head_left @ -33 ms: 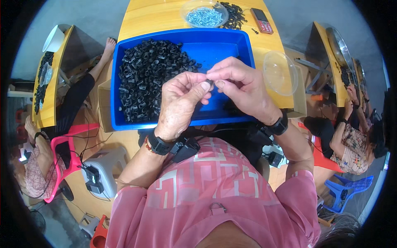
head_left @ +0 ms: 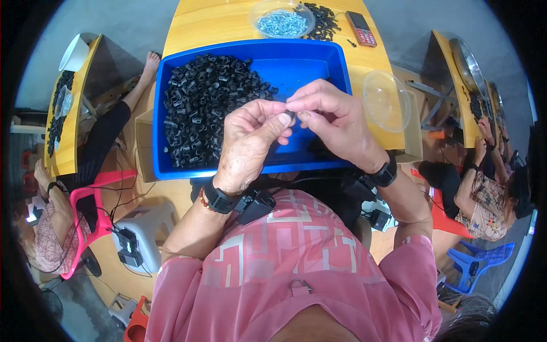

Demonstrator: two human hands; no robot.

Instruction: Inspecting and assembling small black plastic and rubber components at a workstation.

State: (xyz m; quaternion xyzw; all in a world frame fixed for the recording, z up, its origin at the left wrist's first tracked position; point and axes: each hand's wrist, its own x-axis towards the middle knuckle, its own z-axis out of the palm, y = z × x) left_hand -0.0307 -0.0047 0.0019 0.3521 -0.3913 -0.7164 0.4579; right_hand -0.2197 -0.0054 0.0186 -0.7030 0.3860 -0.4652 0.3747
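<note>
My left hand [head_left: 249,137] is closed, pinching a small black plastic part [head_left: 290,114] between thumb and fingers. From the other side my right hand [head_left: 337,118] meets it, thumb and forefinger drawn together at the part. Whatever those right fingertips grip is too small and covered to make out. Both hands are above a blue plastic tray [head_left: 293,58]. A heap of small black clip-like plastic parts [head_left: 208,111] fills the tray's left side.
Beyond the tray are a clear tub of silvery screws [head_left: 282,24], loose black pieces [head_left: 322,23] and a red phone [head_left: 361,28]. An empty clear container [head_left: 386,101] sits right of the tray. People work at side tables; stools and cables lie around.
</note>
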